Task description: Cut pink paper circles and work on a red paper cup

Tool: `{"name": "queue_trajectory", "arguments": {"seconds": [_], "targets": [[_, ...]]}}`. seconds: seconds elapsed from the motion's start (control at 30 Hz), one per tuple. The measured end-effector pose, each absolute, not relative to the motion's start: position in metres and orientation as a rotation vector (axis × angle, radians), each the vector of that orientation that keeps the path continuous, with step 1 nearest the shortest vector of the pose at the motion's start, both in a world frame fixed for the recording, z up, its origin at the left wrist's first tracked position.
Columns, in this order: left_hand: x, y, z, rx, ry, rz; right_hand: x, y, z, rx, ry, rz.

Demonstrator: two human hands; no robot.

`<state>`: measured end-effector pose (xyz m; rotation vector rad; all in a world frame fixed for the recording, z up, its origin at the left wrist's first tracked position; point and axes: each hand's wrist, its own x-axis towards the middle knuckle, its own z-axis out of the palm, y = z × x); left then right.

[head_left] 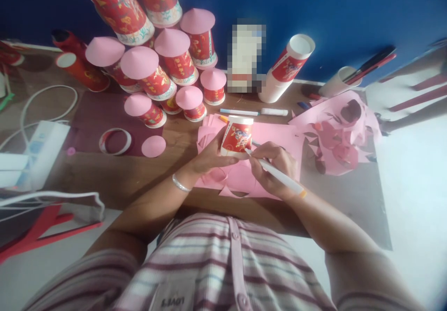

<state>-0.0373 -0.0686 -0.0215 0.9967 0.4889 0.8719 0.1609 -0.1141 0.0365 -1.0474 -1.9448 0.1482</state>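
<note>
Red cup w/ wht edges

Tilted cup, slanted pen
The cup is printed red between white bands; the white pen's tip is held at the lower one.

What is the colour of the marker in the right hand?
The marker is white, orange near its end; head view.

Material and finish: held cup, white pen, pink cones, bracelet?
Held cup: likely paper or card; opaque wall, printed red band.
White pen: probably smooth plastic; even, rigid barrel.
Pink cones: matte paper or thin card; flat colour, thin edges.
Bracelet: apparently polished metal; silvery glints.
</note>
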Motion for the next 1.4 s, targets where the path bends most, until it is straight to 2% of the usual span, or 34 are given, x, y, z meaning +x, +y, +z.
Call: {"name": "queue_trajectory", "arguments": {"seconds": [1.4], "targets": [[-0.0351, -0.0680, -0.0133, 0.876, 0.418, 0.919, 0.1597, -0.1170, 0.0384, -1.108, -1.955, 0.119]]}}
